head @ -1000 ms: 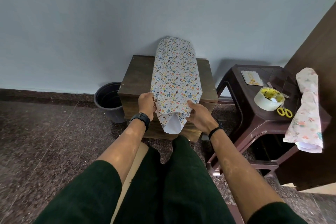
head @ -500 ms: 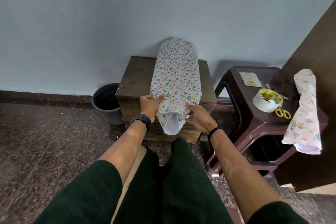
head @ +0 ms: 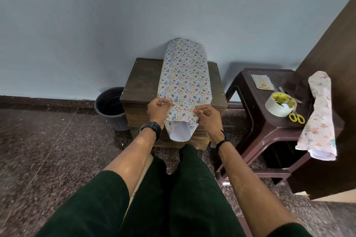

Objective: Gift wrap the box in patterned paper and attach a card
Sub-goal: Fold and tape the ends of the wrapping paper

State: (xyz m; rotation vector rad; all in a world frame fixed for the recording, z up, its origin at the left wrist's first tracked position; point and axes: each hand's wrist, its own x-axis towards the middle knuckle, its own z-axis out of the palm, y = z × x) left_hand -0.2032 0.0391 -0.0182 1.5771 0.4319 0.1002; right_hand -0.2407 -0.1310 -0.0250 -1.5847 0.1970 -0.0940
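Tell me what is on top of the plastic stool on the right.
On the plastic stool lie a card, a tape roll, yellow scissors and a floral paper roll overhanging its edge. The tape roll and paper hide whatever lies beneath them.

No text can be read. The tape roll (head: 280, 103) has yellow and black print inside its core, too small to make out. The card (head: 262, 82) bears a faint yellow design, blurred. The paper (head: 185, 82) carries only a pattern.
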